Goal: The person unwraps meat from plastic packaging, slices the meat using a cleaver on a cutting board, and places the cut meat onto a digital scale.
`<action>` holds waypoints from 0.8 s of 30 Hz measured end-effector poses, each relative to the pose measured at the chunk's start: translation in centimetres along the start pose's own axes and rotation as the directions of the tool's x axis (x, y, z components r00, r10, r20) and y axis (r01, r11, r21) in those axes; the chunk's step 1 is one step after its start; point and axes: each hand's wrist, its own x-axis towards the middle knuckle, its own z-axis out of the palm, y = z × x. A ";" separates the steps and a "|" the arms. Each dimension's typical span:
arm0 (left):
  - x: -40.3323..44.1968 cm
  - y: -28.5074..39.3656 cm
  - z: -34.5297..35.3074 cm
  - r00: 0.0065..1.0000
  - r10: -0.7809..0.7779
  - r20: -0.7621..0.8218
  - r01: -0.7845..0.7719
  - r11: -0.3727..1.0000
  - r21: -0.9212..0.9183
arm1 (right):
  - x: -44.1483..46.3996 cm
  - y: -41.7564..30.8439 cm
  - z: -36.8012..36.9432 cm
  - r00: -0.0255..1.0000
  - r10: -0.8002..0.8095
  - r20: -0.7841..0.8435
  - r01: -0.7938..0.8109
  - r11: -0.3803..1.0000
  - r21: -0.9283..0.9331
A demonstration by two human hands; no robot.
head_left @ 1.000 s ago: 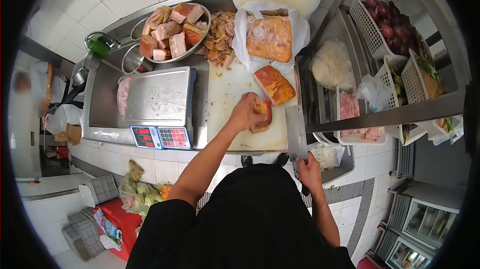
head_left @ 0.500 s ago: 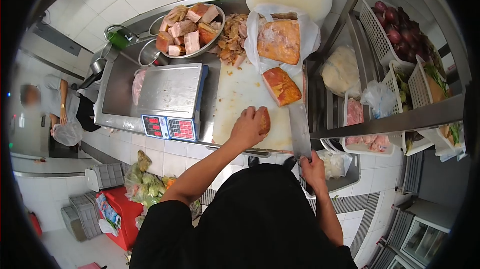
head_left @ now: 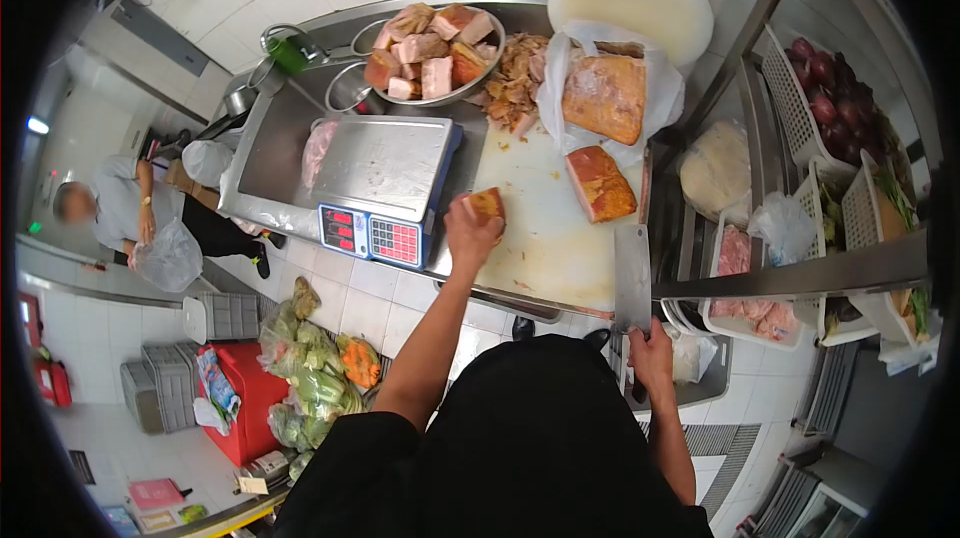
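Observation:
My left hand (head_left: 472,238) is closed around a small piece of browned, roasted-looking meat (head_left: 489,203), near the left edge of the white cutting board (head_left: 545,263) and just right of the scale. In my right hand (head_left: 650,350) is the handle of a cleaver (head_left: 632,273); its broad blade lies over the board's right edge. A larger browned block of meat (head_left: 602,185) rests on the board, apart from both hands. Behind it, a bigger slab (head_left: 605,98) sits on an opened white plastic bag (head_left: 665,88).
A digital scale (head_left: 385,168) stands left of the board. Beyond it, a metal bowl (head_left: 480,90) holds several meat chunks, beside chopped scraps (head_left: 520,73). Shelves with an onion basket (head_left: 790,98) stand to the right. Another person (head_left: 140,203) holds a plastic bag at far left.
My left hand has carried the small meat piece left across the board, towards the scale. The cleaver has shifted slightly towards me, still in my right hand. The whole view has swung a little.

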 end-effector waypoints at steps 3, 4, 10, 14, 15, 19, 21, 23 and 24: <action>-1.7 3.1 0.4 0.962 0.274 0.008 -0.271 0.947 0.169 | 0.4 -0.5 0.2 0.998 -0.056 0.015 0.057 0.997 -0.059; -2.0 3.7 0.3 0.941 0.337 0.044 -0.340 0.933 0.121 | 0.3 -0.7 0.3 0.998 -0.060 0.019 0.061 0.997 -0.055; 6.1 2.2 -7.2 0.967 0.233 -0.103 -0.249 0.951 -0.185 | -1.1 0.1 -0.6 1.000 -0.019 -0.015 0.019 0.999 0.031; 13.5 -0.7 -13.1 0.999 -0.038 -0.027 0.030 0.968 -0.249 | -0.8 3.6 -0.5 0.997 -0.029 -0.071 0.037 0.993 0.111; 14.4 -1.2 -14.1 0.997 -0.053 -0.049 0.046 0.991 -0.125 | -0.7 4.1 -0.4 0.996 -0.030 -0.089 0.039 0.994 0.107; 18.5 -5.3 -16.4 0.993 -0.110 -0.035 0.111 0.993 0.032 | -1.4 2.8 -0.8 0.998 -0.002 -0.058 0.010 0.991 0.136; 15.6 2.0 -18.4 0.970 -0.241 0.028 0.236 0.964 0.120 | -1.5 2.2 -0.7 0.997 0.003 -0.071 0.005 0.993 0.117; 16.4 2.7 -19.9 0.976 -0.217 0.020 0.213 0.969 0.128 | -1.5 1.7 -0.6 0.998 0.008 -0.062 0.000 0.992 0.125; 16.9 2.9 -20.6 0.982 -0.187 0.017 0.183 0.974 0.133 | -1.5 1.6 -0.4 0.998 0.011 -0.061 -0.002 0.991 0.136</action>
